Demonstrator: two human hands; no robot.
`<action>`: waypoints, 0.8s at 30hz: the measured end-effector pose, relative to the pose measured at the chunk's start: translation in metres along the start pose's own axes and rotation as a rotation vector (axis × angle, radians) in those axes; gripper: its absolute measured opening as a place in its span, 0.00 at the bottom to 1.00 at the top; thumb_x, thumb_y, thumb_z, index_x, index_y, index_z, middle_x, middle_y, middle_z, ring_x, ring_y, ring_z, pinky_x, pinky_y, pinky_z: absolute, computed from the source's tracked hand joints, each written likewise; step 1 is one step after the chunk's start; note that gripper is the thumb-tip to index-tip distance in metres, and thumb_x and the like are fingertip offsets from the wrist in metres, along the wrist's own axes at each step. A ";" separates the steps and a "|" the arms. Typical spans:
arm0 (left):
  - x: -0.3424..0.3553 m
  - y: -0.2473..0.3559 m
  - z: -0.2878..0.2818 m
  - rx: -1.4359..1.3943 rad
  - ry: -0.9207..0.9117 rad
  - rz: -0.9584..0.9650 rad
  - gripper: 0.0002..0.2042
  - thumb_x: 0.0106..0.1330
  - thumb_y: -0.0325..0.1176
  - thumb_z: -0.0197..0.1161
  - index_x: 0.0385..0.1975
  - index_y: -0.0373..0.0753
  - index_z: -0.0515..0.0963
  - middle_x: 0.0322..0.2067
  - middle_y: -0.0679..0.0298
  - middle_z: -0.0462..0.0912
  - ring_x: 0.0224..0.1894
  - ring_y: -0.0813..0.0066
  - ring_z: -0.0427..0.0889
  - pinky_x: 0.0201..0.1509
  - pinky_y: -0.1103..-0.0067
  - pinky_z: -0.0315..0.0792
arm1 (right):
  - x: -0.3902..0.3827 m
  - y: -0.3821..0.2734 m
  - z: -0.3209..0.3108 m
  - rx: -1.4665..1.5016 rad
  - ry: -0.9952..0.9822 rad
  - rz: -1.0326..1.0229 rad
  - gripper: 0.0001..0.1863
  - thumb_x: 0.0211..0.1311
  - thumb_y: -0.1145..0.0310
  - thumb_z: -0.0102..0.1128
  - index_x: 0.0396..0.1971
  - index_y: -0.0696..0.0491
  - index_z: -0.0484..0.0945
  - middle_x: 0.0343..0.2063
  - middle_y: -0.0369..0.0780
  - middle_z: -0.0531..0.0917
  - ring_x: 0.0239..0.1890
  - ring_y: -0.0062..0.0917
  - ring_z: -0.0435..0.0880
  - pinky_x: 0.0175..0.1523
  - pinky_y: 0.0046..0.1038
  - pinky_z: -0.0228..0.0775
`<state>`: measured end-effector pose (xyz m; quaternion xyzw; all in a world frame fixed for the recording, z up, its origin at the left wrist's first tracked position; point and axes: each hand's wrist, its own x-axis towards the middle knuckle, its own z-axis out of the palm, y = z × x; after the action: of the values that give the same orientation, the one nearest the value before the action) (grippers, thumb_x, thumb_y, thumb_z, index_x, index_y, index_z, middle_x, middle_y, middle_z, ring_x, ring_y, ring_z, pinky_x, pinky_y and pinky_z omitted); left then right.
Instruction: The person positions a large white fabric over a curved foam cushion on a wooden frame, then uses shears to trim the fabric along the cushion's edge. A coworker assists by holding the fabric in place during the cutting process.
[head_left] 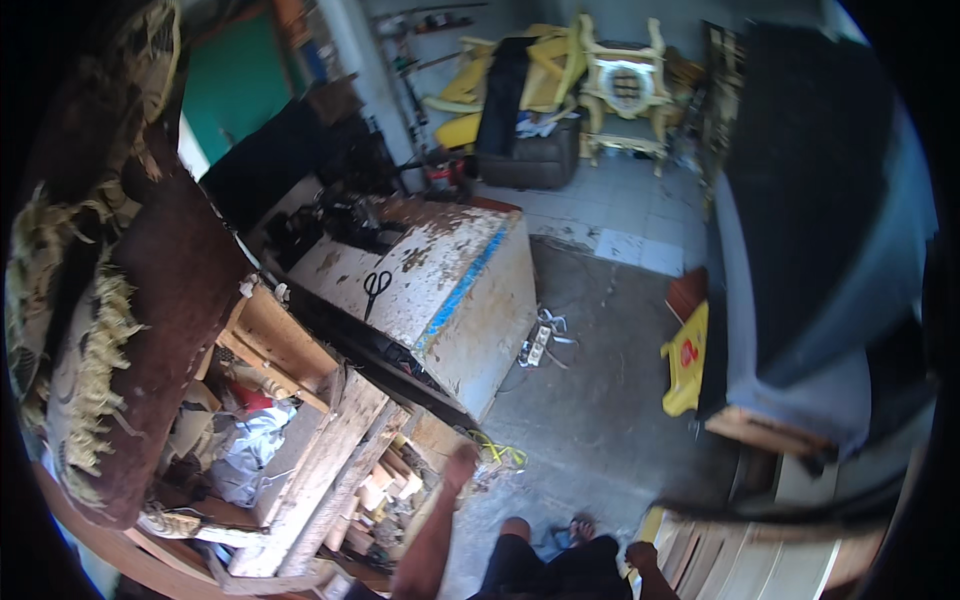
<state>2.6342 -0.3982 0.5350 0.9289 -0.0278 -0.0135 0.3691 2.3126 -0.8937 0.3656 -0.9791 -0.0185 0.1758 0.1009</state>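
Observation:
My left hand [460, 467] reaches forward beside the scrap-wood pile, its fingers too blurred to read. Just beyond it is a loose yellow-green strap [500, 452]; whether the hand touches it I cannot tell. My right hand [641, 556] hangs low by my knee with curled fingers, next to the edge of a stack of wooden boards [745, 560]. Anything inside that hand is hidden. Ahead stands a worn white cabinet [490, 330] with peeling paint and a blue stripe. Black-handled scissors [376, 288] lie on its top.
At left are a torn brown upholstered piece [185, 270] and a wooden frame [330, 450] holding scraps. A power strip [538, 343] with cords lies on the floor. At right are a yellow floor sign [685, 365] and a dark-covered sofa [800, 230]. An ornate chair frame [625, 85] stands far back.

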 end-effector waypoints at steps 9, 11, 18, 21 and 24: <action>0.389 -0.018 -0.208 0.369 0.893 -0.469 0.21 0.70 0.45 0.64 0.54 0.37 0.76 0.54 0.50 0.79 0.61 0.47 0.75 0.64 0.57 0.71 | 0.276 0.002 -0.263 1.261 0.266 0.146 0.10 0.72 0.68 0.55 0.44 0.57 0.80 0.29 0.40 0.85 0.24 0.24 0.84 0.25 0.26 0.76; 0.414 -0.043 -0.217 0.467 0.794 -0.661 0.22 0.71 0.49 0.64 0.56 0.40 0.74 0.57 0.55 0.76 0.66 0.53 0.71 0.67 0.54 0.66 | 0.278 -0.009 -0.287 1.480 0.114 0.346 0.13 0.66 0.59 0.64 0.40 0.52 0.86 0.32 0.42 0.89 0.32 0.37 0.87 0.37 0.39 0.79; 0.401 -0.050 -0.185 0.866 0.654 -0.651 0.13 0.75 0.45 0.55 0.37 0.44 0.79 0.31 0.66 0.85 0.29 0.70 0.87 0.25 0.67 0.81 | 0.318 -0.094 -0.352 0.582 -0.085 -0.033 0.12 0.67 0.61 0.62 0.43 0.52 0.85 0.34 0.44 0.89 0.36 0.42 0.87 0.43 0.41 0.79; 0.299 0.001 -0.125 0.826 0.584 -0.391 0.16 0.77 0.45 0.54 0.31 0.43 0.80 0.22 0.63 0.82 0.21 0.69 0.84 0.17 0.67 0.74 | 0.371 -0.125 -0.377 0.503 -0.087 -0.282 0.12 0.68 0.65 0.60 0.47 0.53 0.84 0.42 0.48 0.87 0.46 0.48 0.84 0.52 0.41 0.78; 0.157 0.079 -0.066 0.428 0.293 -0.231 0.16 0.77 0.44 0.55 0.32 0.40 0.81 0.25 0.57 0.83 0.26 0.63 0.85 0.24 0.64 0.73 | 0.389 -0.171 -0.397 1.129 -0.220 -0.256 0.15 0.73 0.59 0.61 0.45 0.56 0.82 0.43 0.40 0.86 0.45 0.31 0.85 0.51 0.33 0.77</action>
<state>2.7905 -0.4193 0.6365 0.9747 0.1298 0.0852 0.1608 2.8151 -0.7747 0.6320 -0.7399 -0.0503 0.2456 0.6243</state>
